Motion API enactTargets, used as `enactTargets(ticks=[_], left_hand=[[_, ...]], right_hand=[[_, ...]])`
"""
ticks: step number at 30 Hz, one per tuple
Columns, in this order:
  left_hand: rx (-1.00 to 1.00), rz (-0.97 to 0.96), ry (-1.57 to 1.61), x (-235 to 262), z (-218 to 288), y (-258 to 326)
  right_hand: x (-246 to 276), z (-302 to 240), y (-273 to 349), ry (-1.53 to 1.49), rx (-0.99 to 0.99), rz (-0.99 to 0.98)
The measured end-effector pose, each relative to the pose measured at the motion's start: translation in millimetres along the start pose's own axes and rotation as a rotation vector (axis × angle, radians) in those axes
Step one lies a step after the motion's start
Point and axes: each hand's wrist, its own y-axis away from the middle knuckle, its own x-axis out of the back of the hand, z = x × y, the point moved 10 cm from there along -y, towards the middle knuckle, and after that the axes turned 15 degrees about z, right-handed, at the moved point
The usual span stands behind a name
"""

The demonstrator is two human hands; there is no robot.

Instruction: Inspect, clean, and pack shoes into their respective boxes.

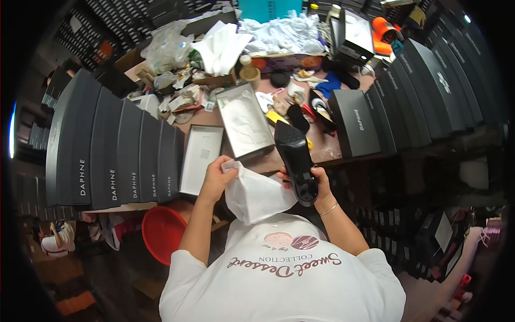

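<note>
My left hand pinches the upper corner of a white, thin pouch-like wrapping, which hangs in front of my shirt. In my right hand is a black shoe, held upright with its dark sole toward me and its toe pointing up and away. The fingers wrap round the shoe's lower end. The wrapping's right edge reaches the right fingertips; I cannot tell whether they grip it too. Just beyond my hands an open shoebox with white paper inside lies on the table, beside a shallow grey lid or tray.
Rows of dark shoeboxes stand on the left and right. Paper, plastic bags, bottles and small tools clutter the table's back, with an orange tape dispenser-like object at far right. A red basin is below the table's left front.
</note>
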Motion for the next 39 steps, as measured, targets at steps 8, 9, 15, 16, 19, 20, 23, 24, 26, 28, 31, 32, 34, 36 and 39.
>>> enactTargets(ticks=[8,9,15,16,19,20,23,24,26,28,31,32,34,36,39], left_hand=[[0.101,0.029,0.101,-79.6,-52.2,53.7],[0.074,0.039,0.074,-84.9,-56.1,57.2],[-0.086,0.190,-0.014,-113.0,-59.7,70.7],[-0.152,0.202,-0.017,-117.5,-53.0,76.1],[-0.514,0.137,-0.112,-145.5,1.2,121.3],[-0.525,0.093,-0.075,-161.0,12.0,140.0],[-0.660,-0.012,-0.219,-177.2,40.6,181.2],[-0.665,0.004,-0.276,-171.4,33.6,178.8],[-0.709,0.067,-0.345,-156.4,11.6,171.8],[-0.723,0.086,-0.350,-156.4,15.4,183.9],[-0.735,0.213,-0.234,-159.7,35.8,203.7],[-0.825,0.203,-0.213,-169.2,42.3,210.7],[-0.856,0.234,-0.236,-169.4,37.2,209.3],[-0.815,0.294,-0.246,-154.0,35.2,197.5],[-1.109,-0.014,-0.286,-190.7,52.2,229.2]], right_hand=[[50.2,-17.3,71.6,-0.317,-0.086,-0.108],[52.8,-17.6,79.3,-0.328,-0.099,-0.113],[60.3,-27.4,166.1,0.537,-0.230,-0.094],[60.4,-30.6,176.5,0.632,-0.271,-0.077],[74.5,-21.5,162.0,0.819,-0.210,0.002],[80.8,-14.5,151.9,0.813,-0.175,0.042],[115.7,-30.9,116.7,1.152,0.267,0.289],[128.1,-30.5,115.4,1.313,0.353,0.338],[126.3,-17.5,125.2,0.916,0.114,0.345],[133.4,9.7,137.1,0.343,-0.166,0.302],[129.7,17.9,126.0,0.173,0.085,0.416],[134.5,19.8,125.7,0.210,0.095,0.425],[142.6,21.2,123.9,0.288,0.106,0.426],[151.0,17.7,121.9,0.353,0.134,0.437],[120.5,23.4,132.7,0.075,0.103,0.356]])
